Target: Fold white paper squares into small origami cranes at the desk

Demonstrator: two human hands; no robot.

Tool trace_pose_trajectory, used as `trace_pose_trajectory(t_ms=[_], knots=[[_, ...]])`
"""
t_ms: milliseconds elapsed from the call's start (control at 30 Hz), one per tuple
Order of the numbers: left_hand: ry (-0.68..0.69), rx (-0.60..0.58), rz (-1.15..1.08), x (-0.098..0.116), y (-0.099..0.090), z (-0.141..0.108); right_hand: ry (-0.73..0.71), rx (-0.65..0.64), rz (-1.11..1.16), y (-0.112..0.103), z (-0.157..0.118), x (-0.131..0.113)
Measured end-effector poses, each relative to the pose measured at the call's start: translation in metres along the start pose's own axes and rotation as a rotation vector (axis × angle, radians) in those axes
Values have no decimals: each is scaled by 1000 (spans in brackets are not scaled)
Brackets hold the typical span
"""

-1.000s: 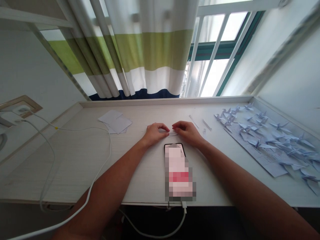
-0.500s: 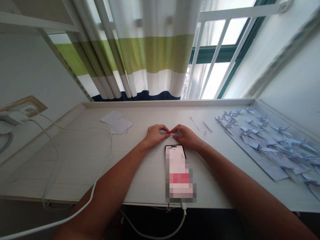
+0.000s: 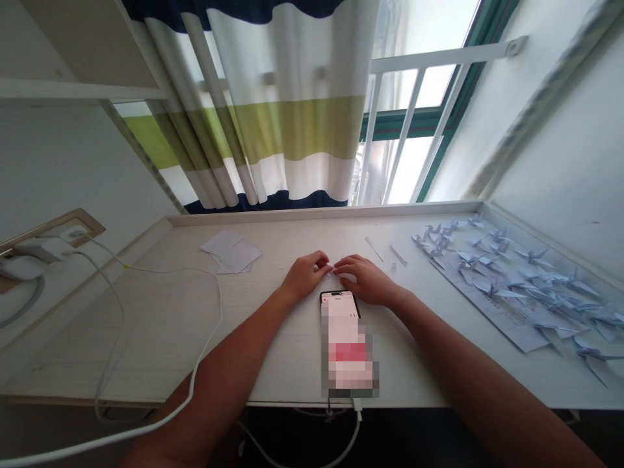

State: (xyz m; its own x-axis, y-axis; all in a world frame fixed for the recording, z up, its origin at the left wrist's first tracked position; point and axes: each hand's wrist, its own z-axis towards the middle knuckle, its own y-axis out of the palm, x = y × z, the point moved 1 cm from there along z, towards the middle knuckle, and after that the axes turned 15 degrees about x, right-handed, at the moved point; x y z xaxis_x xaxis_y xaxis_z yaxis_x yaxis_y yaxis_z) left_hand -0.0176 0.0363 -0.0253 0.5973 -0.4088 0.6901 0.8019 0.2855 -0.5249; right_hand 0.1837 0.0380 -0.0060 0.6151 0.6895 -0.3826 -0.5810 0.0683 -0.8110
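Just beyond the phone, both hands meet over a small piece of folded white paper, most of it hidden by the fingers. My left hand is closed, thumb and forefinger pinching the paper's left side. From the other side my right hand bends over the paper with its fingers together and their tips on it. Thin paper strips lie to the right of the right hand. A loose stack of white paper sheets rests to the left of the left hand.
Many folded paper cranes crowd the right side of the white desk, some on a printed sheet. A white charging cable crosses over my left forearm from the wall socket. Behind the desk hangs a striped curtain.
The view has tilted up slightly. My fingertips have shifted on the paper: the right fingers now lie flatter over it, and the hands' raised pinch has loosened.
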Motion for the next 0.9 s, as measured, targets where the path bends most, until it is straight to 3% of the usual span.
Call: trace_pose_trajectory(t_ms=[333, 500, 900], knots=[[263, -215, 95, -3, -9, 0, 31, 21, -48, -5, 1, 9], [390, -211, 209, -3, -13, 2, -20, 27, -24, -4, 0, 14], [462, -273, 249, -2, -12, 4, 6, 24, 12, -1, 1, 14]])
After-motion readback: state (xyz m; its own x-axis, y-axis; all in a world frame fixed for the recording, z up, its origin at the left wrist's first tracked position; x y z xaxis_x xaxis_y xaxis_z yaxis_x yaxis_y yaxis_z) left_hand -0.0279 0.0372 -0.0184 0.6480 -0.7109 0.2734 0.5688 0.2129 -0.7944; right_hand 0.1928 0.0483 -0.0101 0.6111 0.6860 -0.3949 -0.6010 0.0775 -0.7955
